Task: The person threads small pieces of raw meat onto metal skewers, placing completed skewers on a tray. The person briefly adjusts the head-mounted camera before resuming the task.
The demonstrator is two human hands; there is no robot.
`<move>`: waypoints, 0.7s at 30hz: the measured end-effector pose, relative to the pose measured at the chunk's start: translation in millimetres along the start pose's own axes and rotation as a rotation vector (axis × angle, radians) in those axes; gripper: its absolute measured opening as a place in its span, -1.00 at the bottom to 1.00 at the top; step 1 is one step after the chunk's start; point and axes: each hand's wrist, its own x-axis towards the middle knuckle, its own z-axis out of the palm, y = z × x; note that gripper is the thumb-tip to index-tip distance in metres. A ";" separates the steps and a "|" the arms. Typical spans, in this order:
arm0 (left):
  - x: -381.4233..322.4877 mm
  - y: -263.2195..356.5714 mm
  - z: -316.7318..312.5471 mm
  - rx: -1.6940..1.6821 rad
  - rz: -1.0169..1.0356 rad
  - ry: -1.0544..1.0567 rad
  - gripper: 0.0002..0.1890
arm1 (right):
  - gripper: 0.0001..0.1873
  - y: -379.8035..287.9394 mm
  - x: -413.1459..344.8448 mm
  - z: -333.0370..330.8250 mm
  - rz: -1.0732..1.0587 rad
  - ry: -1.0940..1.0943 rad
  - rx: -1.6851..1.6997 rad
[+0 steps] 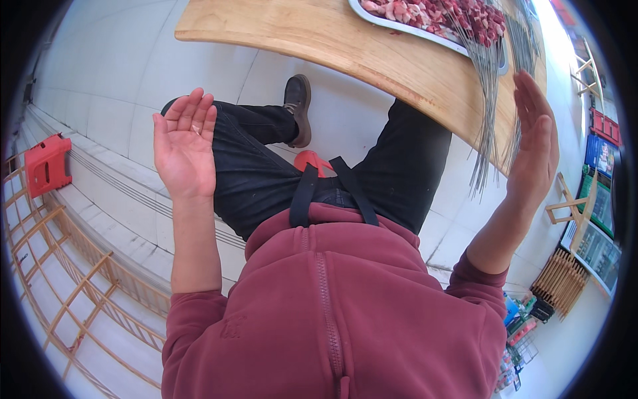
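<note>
My left hand (pixel 187 149) is held palm up over my left thigh, empty apart from a small pale speck near the base of the fingers. On the other side, my right hand (pixel 536 144) is raised with its fingers extended and nothing visible in it. It is nearest to a bundle of thin metal skewers (pixel 482 109) that juts over the edge of the wooden table (pixel 299 30). The skewers' far ends lie on red and pale chunks of raw meat (pixel 423 15) in a metal tray (pixel 413 31). More skewers (pixel 522 45) lie right of the tray.
A red plastic stool (pixel 47 164) stands far left by a wooden lattice frame (pixel 79 279). Something red (pixel 311 162) shows between my thighs. Folding wooden stools (pixel 573 204), stacked crates (pixel 600 154) and a slatted wooden bundle (pixel 559 279) are at right.
</note>
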 end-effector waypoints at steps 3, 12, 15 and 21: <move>-0.4 2.0 0.2 -0.004 -0.001 -0.035 -0.46 | -0.28 -15.2 -1.7 19.7 -0.046 -0.266 0.283; -2.3 13.2 -0.7 -0.082 0.018 -0.043 -0.41 | -0.31 -68.5 -102.4 129.4 -0.133 -1.522 0.578; -11.7 14.8 2.3 -0.112 -0.031 -0.123 -0.37 | -0.30 -54.9 -114.0 110.9 -0.045 -1.432 0.656; -40.2 12.1 -22.4 -0.184 -0.091 -0.386 -0.29 | -0.14 -28.1 -104.7 58.6 0.514 -1.303 1.328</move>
